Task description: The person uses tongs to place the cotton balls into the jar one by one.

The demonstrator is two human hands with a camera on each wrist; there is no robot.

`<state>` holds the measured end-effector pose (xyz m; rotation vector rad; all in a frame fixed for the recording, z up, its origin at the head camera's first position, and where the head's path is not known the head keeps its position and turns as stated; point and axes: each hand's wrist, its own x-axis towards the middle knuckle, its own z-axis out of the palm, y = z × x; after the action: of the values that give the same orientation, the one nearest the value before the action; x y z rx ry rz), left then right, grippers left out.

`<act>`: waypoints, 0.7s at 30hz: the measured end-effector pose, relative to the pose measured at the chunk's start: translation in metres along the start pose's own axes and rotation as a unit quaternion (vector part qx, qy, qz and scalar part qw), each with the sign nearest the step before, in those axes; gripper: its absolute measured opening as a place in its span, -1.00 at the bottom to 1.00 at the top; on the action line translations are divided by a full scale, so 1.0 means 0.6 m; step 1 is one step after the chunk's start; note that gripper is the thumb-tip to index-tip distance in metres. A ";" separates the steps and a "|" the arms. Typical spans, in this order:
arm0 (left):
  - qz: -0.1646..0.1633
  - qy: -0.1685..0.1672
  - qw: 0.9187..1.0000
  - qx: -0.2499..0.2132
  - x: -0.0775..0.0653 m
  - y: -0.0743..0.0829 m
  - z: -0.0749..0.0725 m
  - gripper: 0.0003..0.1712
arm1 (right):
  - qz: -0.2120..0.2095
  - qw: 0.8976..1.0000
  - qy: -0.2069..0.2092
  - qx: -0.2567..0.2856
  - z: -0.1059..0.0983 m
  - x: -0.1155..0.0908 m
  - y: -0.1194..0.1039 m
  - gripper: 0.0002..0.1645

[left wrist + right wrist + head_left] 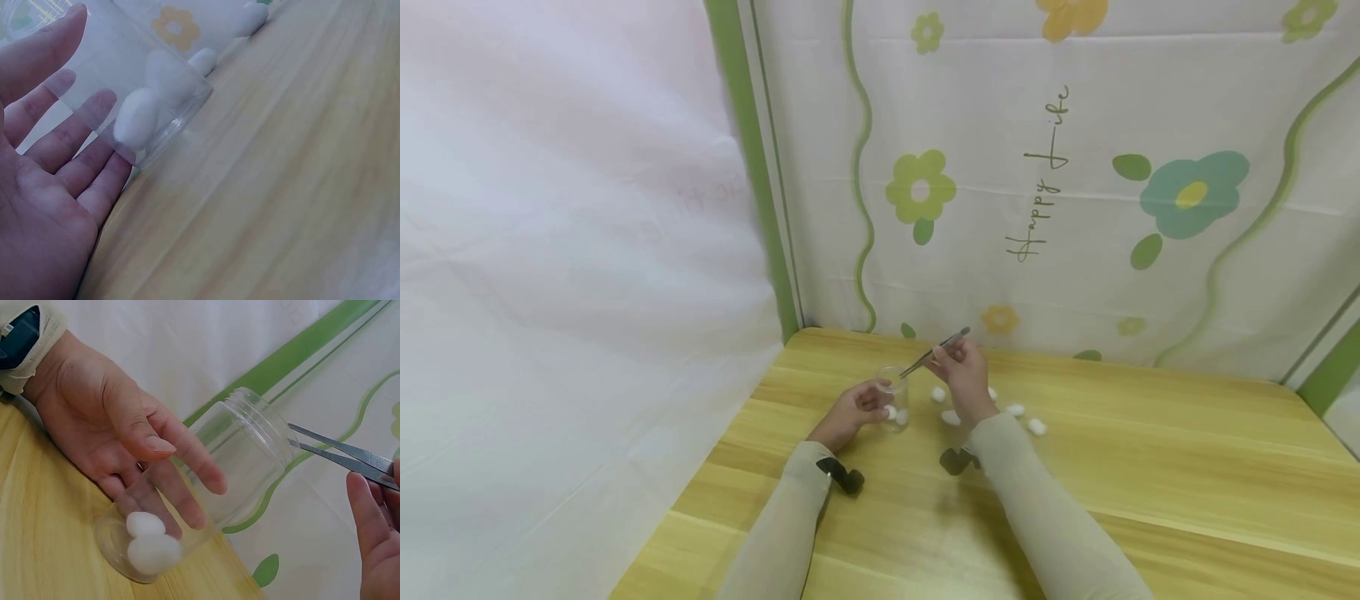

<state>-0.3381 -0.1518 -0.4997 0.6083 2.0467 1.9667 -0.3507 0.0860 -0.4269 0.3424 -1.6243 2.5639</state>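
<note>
A clear, wide-mouthed jar (pixel 262 428) stands on the wooden table with white cotton balls (pixel 154 553) at its bottom. Around its side my left hand (pixel 847 414) holds it, thumb on the near side and fingers behind the wall. My right hand (pixel 967 379) pinches metal tweezers (pixel 934 353), pointing down and left to the jar's mouth. In the right wrist view the tweezer tips are apart at the rim, with nothing between them. Several loose cotton balls (pixel 951 418) lie to the right of the jar, partly hidden by my right hand.
The light wood table (pixel 1150 450) reaches back to a white curtain (pixel 970 275) printed with flowers. A plain white sheet (pixel 587 250) hangs along the left side. Another loose cotton ball (pixel 1037 427) lies beside my right sleeve (pixel 1037 492).
</note>
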 end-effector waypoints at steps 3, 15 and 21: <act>0.003 0.001 1.000 -0.003 0.000 -0.001 0.001 -0.36 | 0.000 1.000 0.001 0.000 -0.001 -0.001 0.001 -0.73; 0.009 0.004 1.000 0.005 -0.002 -0.005 0.000 -0.37 | 0.012 1.000 0.010 -0.007 -0.004 -0.002 0.000 -0.57; 0.003 0.005 1.000 0.000 -0.001 -0.002 0.002 -0.31 | -0.002 1.000 0.004 -0.003 -0.008 -0.004 -0.003 -0.58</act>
<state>-0.3374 -0.1512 -0.5010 0.6072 2.0529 1.9760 -0.3490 0.0912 -0.4280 0.3348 -1.6259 2.5549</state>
